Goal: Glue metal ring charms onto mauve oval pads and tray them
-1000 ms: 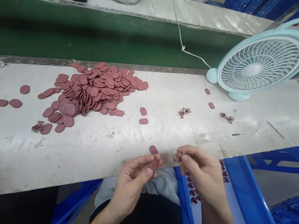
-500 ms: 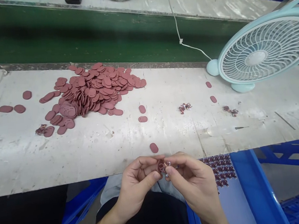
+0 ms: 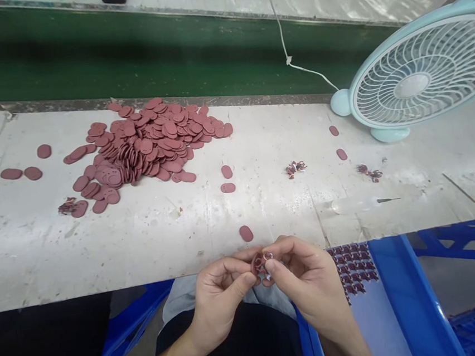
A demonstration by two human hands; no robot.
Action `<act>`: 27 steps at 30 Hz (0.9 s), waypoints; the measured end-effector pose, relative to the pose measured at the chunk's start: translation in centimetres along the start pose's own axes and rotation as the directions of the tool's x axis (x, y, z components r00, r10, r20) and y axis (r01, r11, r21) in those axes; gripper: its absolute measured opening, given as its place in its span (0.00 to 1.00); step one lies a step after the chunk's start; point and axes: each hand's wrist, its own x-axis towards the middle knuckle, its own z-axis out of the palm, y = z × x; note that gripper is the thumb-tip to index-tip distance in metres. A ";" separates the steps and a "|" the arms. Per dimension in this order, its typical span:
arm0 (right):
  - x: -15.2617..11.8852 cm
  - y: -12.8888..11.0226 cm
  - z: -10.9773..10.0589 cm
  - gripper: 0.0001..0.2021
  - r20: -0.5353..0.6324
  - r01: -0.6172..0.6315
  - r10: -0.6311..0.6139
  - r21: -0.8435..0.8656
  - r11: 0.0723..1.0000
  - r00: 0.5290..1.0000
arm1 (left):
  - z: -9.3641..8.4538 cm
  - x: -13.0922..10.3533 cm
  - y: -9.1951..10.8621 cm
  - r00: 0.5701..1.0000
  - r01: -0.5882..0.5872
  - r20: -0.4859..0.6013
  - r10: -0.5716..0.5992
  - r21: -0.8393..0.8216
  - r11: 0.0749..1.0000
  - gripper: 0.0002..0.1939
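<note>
Both my hands meet just off the bench's front edge, over my lap. My left hand [image 3: 220, 297] pinches a small maroon oval piece [image 3: 256, 263] between thumb and fingers. Against it, my right hand [image 3: 312, 282] grips a tiny dark-red part [image 3: 268, 256] with white and orange bits. Fingertips partly cover both, so I cannot tell whether they are joined. A loose maroon oval piece [image 3: 246, 233] lies on the bench just beyond my fingers. Farther back, a heap of such oval pieces [image 3: 146, 147] spreads across the left side.
Small clusters of dark-red parts [image 3: 295, 168] lie on the white bench [image 3: 143, 243]. A clear bottle with a needle tip [image 3: 349, 206] lies at the right, before a light-blue fan [image 3: 413, 85]. A blue crate [image 3: 417, 300] by my right arm holds rows of dark-red parts [image 3: 355, 267].
The view has shifted slightly. My hands stay together in nearly the same pose, still gripping the small pieces, and my right fingers have moved a little.
</note>
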 end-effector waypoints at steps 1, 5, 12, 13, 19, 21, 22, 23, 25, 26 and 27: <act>0.0 0.0 0.1 0.01 -0.007 0.014 -0.014 -0.004 1.000 1.000 | 0.1 0.0 0.0 1.000 -0.009 0.003 0.009 -0.004 1.000 0.04; -0.1 0.1 0.3 0.01 -0.015 0.048 -0.048 -0.009 0.999 0.999 | 0.5 0.1 0.3 0.999 -0.039 0.002 0.039 -0.019 0.999 0.03; -0.1 0.3 -0.3 0.03 0.014 0.150 -0.150 -0.131 0.980 0.989 | 0.5 0.2 0.3 1.000 -0.029 -0.007 0.029 0.012 1.000 0.05; -0.1 0.3 -0.3 0.03 0.014 0.135 -0.134 -0.128 0.983 0.991 | 0.5 0.2 0.2 1.000 -0.019 -0.006 0.020 0.007 1.000 0.05; 0.0 0.5 -0.3 0.02 0.003 0.103 -0.103 -0.100 0.990 0.995 | 0.7 0.2 -0.1 0.999 -0.033 -0.020 0.032 -0.020 0.999 0.05; 0.0 0.5 -0.3 0.03 -0.003 0.125 -0.126 -0.109 0.986 0.992 | 0.8 0.2 0.0 0.999 -0.027 -0.018 0.027 -0.015 1.000 0.05; 0.0 0.5 -0.2 0.03 -0.003 0.132 -0.133 -0.111 0.985 0.991 | 0.9 0.2 0.1 1.000 -0.025 -0.019 0.025 -0.012 1.000 0.05; 0.0 0.5 -0.2 0.03 -0.004 0.136 -0.137 -0.112 0.984 0.991 | 0.9 0.2 0.2 0.999 -0.024 -0.022 0.024 -0.007 1.000 0.05; 0.0 0.4 -0.2 0.03 -0.004 0.142 -0.143 -0.106 0.984 0.990 | 0.9 0.2 0.2 0.999 -0.026 -0.034 0.026 0.005 1.000 0.05; 0.0 0.4 -0.2 0.03 -0.004 0.142 -0.143 -0.099 0.985 0.990 | 0.9 0.3 0.2 0.999 -0.027 -0.039 0.028 0.011 1.000 0.05; 0.0 0.4 -0.2 0.03 -0.005 0.139 -0.140 -0.090 0.986 0.990 | 0.9 0.3 0.1 0.999 -0.027 -0.045 0.028 0.016 1.000 0.05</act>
